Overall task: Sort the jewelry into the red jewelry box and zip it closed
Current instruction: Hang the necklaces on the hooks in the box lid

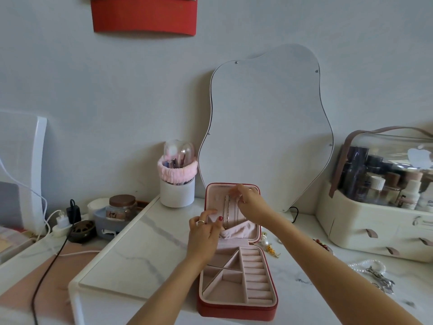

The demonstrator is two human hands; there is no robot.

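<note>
Head view: red jewelry box (236, 308) lying open on the marble surface (140, 249), lid (234, 212) propped upright toward the wavy mirror (267, 127). Right hand (248, 200) up at the lid's top edge, fingertips pinched on the upper end of thin chain necklaces (228, 213) hanging down the pink lining. Left hand (206, 233) lower on the lid, thumb and fingers pinching the rim of the gathered pouch (236, 229), a ring on one finger. Best done, by the look of it, by seating each chain on its hook first, then tucking the loose ends into the pouch so nothing tangles or catches the zipper. Base tray (234, 275) lined in pale pink, split into angled compartments and a column of ring rolls at right, no jewelry seen in them. More pieces waiting on the surface to the right: pearl earrings (264, 240), a gold charm (271, 250), a pearl strand (367, 265) with silver pieces beside it. Much of the sorting seemingly ahead, zipping last.
</note>
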